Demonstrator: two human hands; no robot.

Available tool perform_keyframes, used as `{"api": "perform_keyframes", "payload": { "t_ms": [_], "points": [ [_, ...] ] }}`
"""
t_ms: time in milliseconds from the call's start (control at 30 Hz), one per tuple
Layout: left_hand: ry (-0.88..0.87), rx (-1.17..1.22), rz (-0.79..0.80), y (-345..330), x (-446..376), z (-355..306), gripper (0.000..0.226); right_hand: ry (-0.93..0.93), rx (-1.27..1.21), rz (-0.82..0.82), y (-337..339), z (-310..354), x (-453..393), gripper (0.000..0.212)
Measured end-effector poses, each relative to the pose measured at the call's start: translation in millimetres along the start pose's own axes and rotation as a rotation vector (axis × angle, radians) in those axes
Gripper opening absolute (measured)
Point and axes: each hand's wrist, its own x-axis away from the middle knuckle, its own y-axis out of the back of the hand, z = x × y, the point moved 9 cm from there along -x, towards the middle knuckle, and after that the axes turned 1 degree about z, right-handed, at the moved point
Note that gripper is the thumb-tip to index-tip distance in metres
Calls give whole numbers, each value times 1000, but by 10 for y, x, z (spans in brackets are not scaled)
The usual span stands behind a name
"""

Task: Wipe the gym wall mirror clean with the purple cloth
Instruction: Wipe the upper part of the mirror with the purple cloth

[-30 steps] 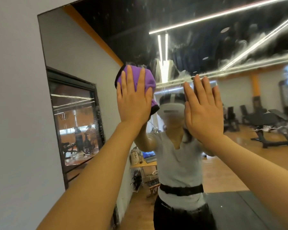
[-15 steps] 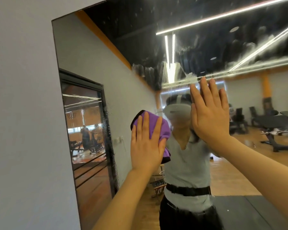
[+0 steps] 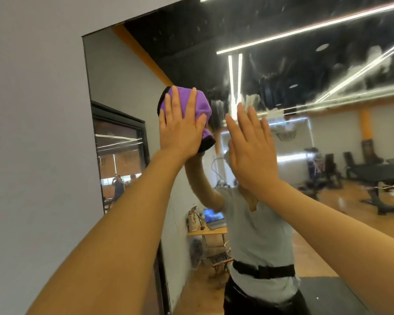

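Note:
The gym wall mirror (image 3: 305,71) fills most of the view, with white smears across its upper right part. My left hand (image 3: 180,128) lies flat with straight fingers on the folded purple cloth (image 3: 200,108) and presses it against the glass near the mirror's left side. My right hand (image 3: 250,144) rests flat on the glass just to the right of the cloth, fingers straight and together, holding nothing.
A grey wall (image 3: 32,133) borders the mirror's left edge (image 3: 87,87). The glass reflects a person in a grey shirt, a dark-framed window, a small table with a laptop, and weight benches on a wooden floor.
My left hand has moved the cloth back up the glass after dipping lower half a second ago. The right hand stays flat on the mirror. The camera has shifted to the left.

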Motion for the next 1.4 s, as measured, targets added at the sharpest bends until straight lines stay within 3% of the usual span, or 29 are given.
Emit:
{"api": "perform_keyframes", "payload": {
  "t_ms": [400,600,833,967,1167,1400],
  "points": [
    [-54,-26,-48,-628,1712,-13,59,7,82,69,-121,1,69,57],
    [-59,-21,-102,-586,1613,35,62,16,84,60,-115,21,84,58],
    [28,52,-139,-225,579,168,63,27,100,43,-112,44,71,58],
    [29,51,-158,-153,437,161,65,25,123,56,-124,39,70,57],
    [92,86,-171,-221,634,148,62,28,127,53,-117,36,66,57],
    [89,39,-81,-646,1757,179,60,29,118,56,-95,31,54,59]
  ]
}}
